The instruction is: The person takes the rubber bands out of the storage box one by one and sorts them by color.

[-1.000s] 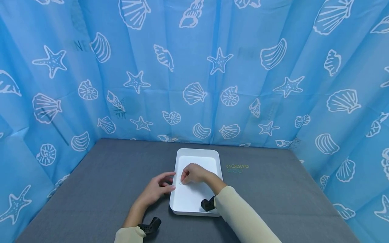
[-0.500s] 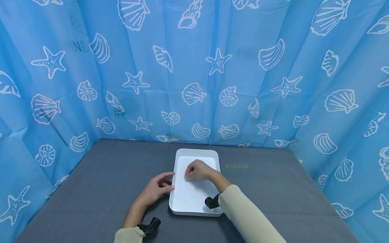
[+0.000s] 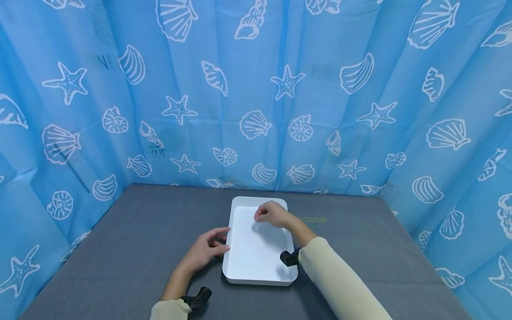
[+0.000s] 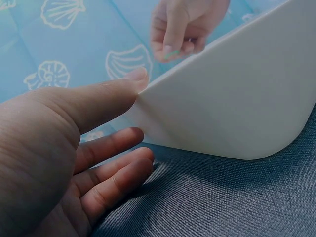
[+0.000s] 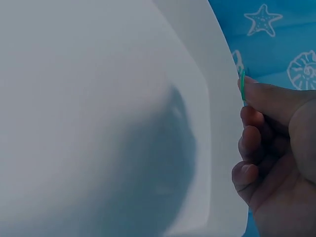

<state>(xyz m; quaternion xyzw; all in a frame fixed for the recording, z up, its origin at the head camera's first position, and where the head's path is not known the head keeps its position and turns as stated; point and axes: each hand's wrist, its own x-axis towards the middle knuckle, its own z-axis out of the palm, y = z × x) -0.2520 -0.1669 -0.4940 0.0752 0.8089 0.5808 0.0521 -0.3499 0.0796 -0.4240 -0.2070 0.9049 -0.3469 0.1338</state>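
My right hand (image 3: 274, 213) is raised over the far part of a white rectangular tray (image 3: 256, 258). Between its thumb and forefinger it pinches a small thin green ring (image 5: 242, 85), seen edge-on in the right wrist view. Its other fingers are curled under. At the tray's left side, my left hand (image 3: 205, 249) touches the wall with relaxed fingers. The left wrist view shows that thumb (image 4: 108, 101) at the rim and the other fingers spread lower, beside the outer wall.
Right of the tray, several small yellow rings (image 3: 317, 219) lie in a row, with green rings (image 3: 314, 226) in front, partly hidden by my right forearm. A grey cloth (image 3: 160, 222) covers the table. Behind hangs a blue shell-patterned curtain (image 3: 240, 98).
My right hand has lifted the ring off the tray floor and moved it right and toward the far end. The left hand has stayed at the tray's left side.
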